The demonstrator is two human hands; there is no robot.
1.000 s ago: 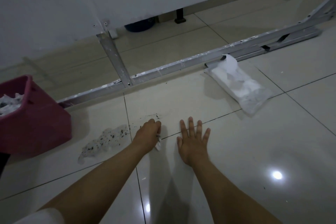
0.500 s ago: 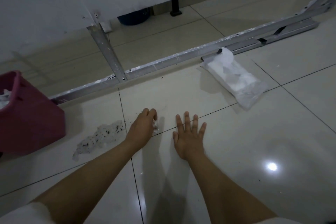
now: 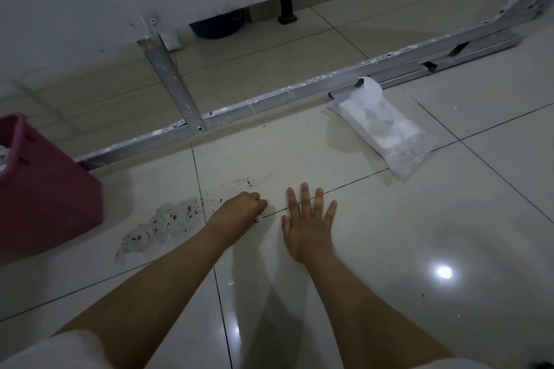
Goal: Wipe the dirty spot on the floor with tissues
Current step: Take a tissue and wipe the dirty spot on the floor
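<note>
While the left hand (image 3: 239, 209) is curled into a closed grip around a small wad of white tissue (image 3: 258, 218), only a scrap of which peeks out under the fingers, it presses that wad down on the pale tiled floor (image 3: 419, 219). Just beyond this grip lies a faint smear of dark specks (image 3: 239, 183). To its left, a little nearer the person, spreads the dirty spot (image 3: 156, 226), a whitish wet patch dotted with black bits, apart from the tissue. Further left of it stands a dark pink bin (image 3: 45, 189) with crumpled paper inside. The right hand (image 3: 308, 219) lies flat just to the right of the left grip, fingers straight and spread, holding nothing. Beyond and to the right of that hand sits a soft tissue pack (image 3: 386, 132), one sheet sticking up from it, beside a metal frame rail (image 3: 269, 105).
</note>
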